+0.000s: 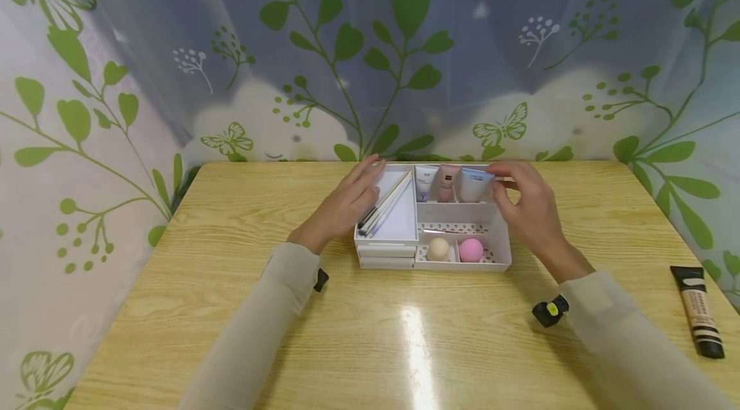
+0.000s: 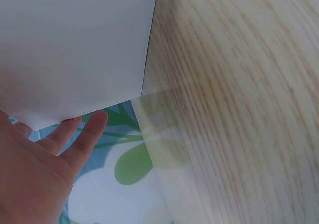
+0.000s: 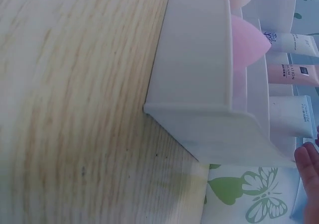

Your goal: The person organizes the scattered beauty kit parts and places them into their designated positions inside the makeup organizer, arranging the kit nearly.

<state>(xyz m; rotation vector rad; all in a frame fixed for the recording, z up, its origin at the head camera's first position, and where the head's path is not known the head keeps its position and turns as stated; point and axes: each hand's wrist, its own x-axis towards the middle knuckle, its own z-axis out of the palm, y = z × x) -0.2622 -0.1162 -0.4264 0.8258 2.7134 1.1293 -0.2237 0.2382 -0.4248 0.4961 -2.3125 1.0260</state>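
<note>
A white organizer box (image 1: pixel 386 252) stands near the table's back edge. My left hand (image 1: pixel 345 203) rests at its left side, fingers extended; in the left wrist view, those fingers (image 2: pixel 88 139) reach the box's far edge. At the back right, my right hand (image 1: pixel 533 207) pinches the top corner of a light blue tube (image 1: pixel 474 185) standing in a rear compartment. Beside that tube stand a pink tube (image 1: pixel 447 183) and a white tube (image 1: pixel 424 184). In the right wrist view, the right fingers (image 3: pixel 307 160) are partly cut off by the frame edge.
Several brushes (image 1: pixel 388 203) lie slanted in the left tray. A beige sponge (image 1: pixel 438 249) and a pink sponge (image 1: pixel 471 250) sit in front compartments, with a thin stick (image 1: pixel 451 231) behind. A black-and-beige tube (image 1: pixel 698 312) lies on the table (image 1: pixel 231 307) at the right. Patterned curtain hangs behind.
</note>
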